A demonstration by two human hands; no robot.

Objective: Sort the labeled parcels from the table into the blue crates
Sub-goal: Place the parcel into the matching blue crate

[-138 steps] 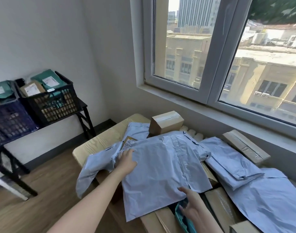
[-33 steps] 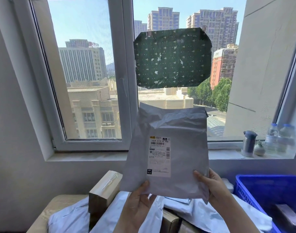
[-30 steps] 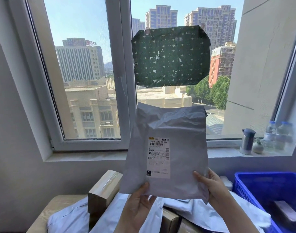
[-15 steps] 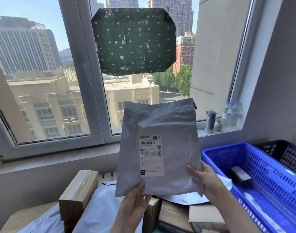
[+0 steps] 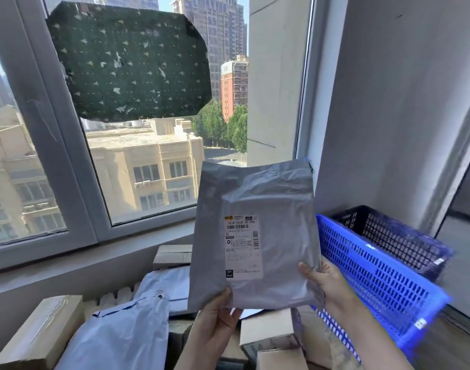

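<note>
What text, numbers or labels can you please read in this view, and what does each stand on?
"S026 C018 00 PDD": top line of the white shipping label on the grey plastic mailer bag held in both hands.
"C018": lower on that label.
Barcode, fine print and black logo squares: too small to read.
White marks on the blue plastic crate: blurred.

Small upper-floor room used as a makeshift parcel-sorting spot, not a proper warehouse. Plain grey walls, big grey-framed window [image 5: 76, 182] w/ view over apartment blocks & towers. Piled below the sill: taped brown cardboard boxes [image 5: 39, 335] & pale blue-grey plastic mailer bags [image 5: 121, 337]. At right, bright blue perforated plastic crate [image 5: 375, 279] beside a dark perforated plastic crate [image 5: 393, 233].
</note>
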